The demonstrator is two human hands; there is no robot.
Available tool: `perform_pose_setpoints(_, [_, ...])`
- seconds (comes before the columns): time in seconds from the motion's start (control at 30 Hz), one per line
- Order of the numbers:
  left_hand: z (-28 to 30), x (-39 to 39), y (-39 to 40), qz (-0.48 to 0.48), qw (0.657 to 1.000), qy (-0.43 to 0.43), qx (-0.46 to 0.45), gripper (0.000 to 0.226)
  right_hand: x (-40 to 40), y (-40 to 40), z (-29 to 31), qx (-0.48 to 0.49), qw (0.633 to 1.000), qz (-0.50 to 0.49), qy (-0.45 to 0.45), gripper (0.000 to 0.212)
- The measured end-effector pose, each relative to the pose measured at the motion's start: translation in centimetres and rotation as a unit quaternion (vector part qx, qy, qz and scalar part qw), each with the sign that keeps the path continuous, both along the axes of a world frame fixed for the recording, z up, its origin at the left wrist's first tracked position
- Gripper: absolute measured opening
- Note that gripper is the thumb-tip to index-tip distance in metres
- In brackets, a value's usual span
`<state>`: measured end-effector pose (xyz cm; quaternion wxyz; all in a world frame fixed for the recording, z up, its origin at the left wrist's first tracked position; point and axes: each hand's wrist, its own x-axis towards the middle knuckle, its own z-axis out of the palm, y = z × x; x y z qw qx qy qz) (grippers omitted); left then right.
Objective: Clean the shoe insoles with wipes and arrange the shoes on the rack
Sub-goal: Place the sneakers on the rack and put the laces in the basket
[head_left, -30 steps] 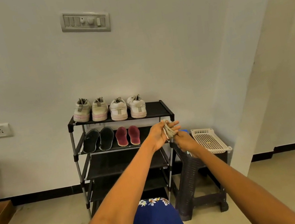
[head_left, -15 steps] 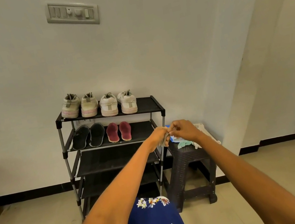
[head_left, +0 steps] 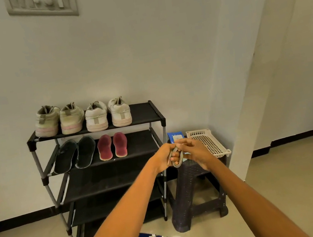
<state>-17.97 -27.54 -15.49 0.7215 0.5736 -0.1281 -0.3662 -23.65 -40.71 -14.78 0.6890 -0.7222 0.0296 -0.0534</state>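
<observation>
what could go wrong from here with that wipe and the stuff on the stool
1. Both hands, left hand and right hand, bunch the used wipe in mid-air above the floor; a loose pinch could drop it.
2. The white basket juts past the edge of the dark stool; a nudge from the right hand might tip it off.
3. The insoles lie on the rack's sloping second shelf and could slide forward if it is bumped.

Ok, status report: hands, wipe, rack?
Both hands, left and right, grip a crumpled wipe. Shoes and insoles sit on rack. Nothing in the way.
</observation>
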Motion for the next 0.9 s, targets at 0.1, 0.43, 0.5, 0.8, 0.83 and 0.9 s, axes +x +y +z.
perform_pose_setpoints(0.1, [-0.9,1.4,-2.2,0.043,0.999,0.008,0.015,0.033,1.9,-1.1,-1.8,0.038,0.996,-0.081,0.019,0.015])
perform_pose_setpoints(0.43, [-6.7,8.8,-14.0,0.098,0.993,-0.008,0.067,0.032,8.9,-9.8,-8.4,0.055,0.974,-0.215,0.04,0.018])
perform_pose_setpoints(0.5, [-8.2,10.3,-16.5,0.141,0.989,0.027,0.033,0.025,11.1,-12.3,-9.8,0.04,0.964,-0.258,0.044,0.017])
perform_pose_setpoints(0.8, [-14.6,18.9,-23.7,0.139,0.984,0.11,-0.029,0.033,23.3,-21.7,-16.6,-0.036,0.937,-0.335,0.096,0.013])
perform_pose_setpoints(0.83, [-14.9,19.3,-24.0,0.131,0.985,0.107,-0.018,0.036,24.1,-22.4,-16.9,-0.046,0.934,-0.337,0.11,0.014])
perform_pose_setpoints(0.9, [-17.1,20.5,-25.1,0.127,0.986,0.11,0.001,0.042,26.5,-24.2,-19.3,-0.069,0.931,-0.329,0.144,0.011])
